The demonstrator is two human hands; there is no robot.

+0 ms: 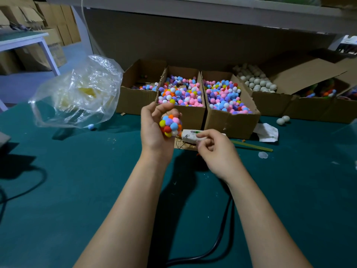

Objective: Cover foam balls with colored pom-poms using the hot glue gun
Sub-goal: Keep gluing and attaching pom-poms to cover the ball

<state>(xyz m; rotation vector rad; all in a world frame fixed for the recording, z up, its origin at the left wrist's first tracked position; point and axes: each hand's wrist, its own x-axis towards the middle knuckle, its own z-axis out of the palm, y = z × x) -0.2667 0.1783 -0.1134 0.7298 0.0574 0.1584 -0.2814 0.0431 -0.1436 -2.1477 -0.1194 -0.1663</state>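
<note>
Left hand is up off the table, fingers wrapped round the ball, and the side facing us is packed with orange, yellow, blue, pink and purple puffs. Right hand sits just beside it, fingers curled, forefinger over the top and thumb below the rear of the white hot glue gun, pinching it. The gun's front end points left and sits right under the ball, almost touching. Beneath the gun there's a cardboard scrap on the green table, and a black cable snakes back between the forearms.

Behind the hands stands a row of boxes. The middle box and the right box are heaped with loose pom-poms, while the left box holds only a few. Further right there's an open carton of white foam balls, with two stray balls on the mat near crumpled paper. A yellow-green glue stick lies to the right of the gun. Far left, a clear plastic bag, with one blue pom-pom at its base
</note>
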